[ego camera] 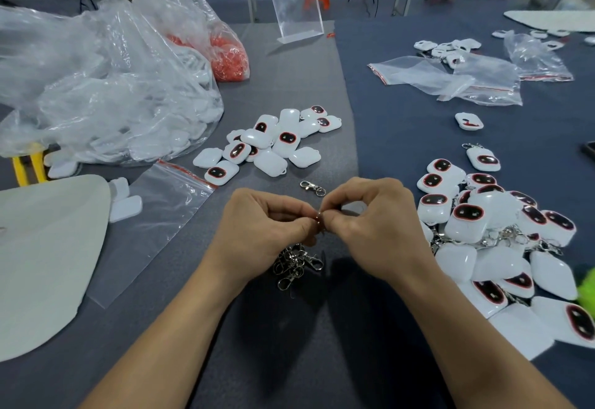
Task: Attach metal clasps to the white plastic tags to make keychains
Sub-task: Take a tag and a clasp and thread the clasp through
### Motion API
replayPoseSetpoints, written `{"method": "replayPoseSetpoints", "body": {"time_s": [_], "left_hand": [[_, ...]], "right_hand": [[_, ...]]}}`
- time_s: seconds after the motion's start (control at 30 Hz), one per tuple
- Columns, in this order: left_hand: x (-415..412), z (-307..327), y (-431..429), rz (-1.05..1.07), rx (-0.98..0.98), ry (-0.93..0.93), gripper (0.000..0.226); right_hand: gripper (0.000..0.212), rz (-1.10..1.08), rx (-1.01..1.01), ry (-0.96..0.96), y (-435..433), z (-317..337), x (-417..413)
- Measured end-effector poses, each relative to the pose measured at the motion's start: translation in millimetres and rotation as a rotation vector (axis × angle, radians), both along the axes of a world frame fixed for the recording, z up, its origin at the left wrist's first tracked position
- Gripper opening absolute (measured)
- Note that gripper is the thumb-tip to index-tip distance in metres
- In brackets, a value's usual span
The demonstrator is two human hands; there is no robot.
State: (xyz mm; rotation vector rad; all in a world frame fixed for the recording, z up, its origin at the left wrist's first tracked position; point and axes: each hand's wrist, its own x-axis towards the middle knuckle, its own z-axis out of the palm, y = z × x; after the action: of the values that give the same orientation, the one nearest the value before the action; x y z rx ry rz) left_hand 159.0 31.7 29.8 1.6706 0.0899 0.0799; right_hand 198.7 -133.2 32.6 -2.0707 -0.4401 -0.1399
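You're mid-attachment: your left hand and right hand both pinch a small metal clasp ring, which next probably needs threading through one of the white tags.

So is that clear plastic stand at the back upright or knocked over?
Upright. The clear plastic stand sits on its flat base on the table, with its panel rising above it.

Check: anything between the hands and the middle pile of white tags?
One loose metal clasp lies there, just beyond the right hand and short of the tag pile; head view.
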Motion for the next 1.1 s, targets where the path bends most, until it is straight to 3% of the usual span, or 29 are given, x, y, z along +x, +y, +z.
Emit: {"method": "replayPoseSetpoints", "body": {"time_s": [0.23,0.37,0.57,0.8,0.9,0.97,1.1], "left_hand": [[-2,2,0,-0.036,-0.001,0.024,0.023],[-2,4,-3,-0.031,0.026,0.040,0.010],[-4,8,-6,-0.093,-0.082,0.096,0.016],[-3,6,-7,-0.041,-0.145,0.120,0.016],[-5,5,-12,0.019,-0.179,0.106,0.010],[-8,3,-16,0.122,-0.043,0.023,0.007],[-18,-3,-18,0.204,0.670,-0.287,0.005]], "right_hand": [[0.027,0.114,-0.022,-0.033,-6,5,1],[0.025,0.179,0.007,-0.046,-7,7,1],[0.026,0.278,0.100,-0.029,-8,9,0],[0.023,0.252,0.072,-0.146,-8,11,-4],[0.022,0.197,0.033,-0.091,-9,13,-2],[0.025,0.121,0.023,-0.002,-11,11,1],[0.053,0.040,0.111,0.198,-24,8,1]]}}
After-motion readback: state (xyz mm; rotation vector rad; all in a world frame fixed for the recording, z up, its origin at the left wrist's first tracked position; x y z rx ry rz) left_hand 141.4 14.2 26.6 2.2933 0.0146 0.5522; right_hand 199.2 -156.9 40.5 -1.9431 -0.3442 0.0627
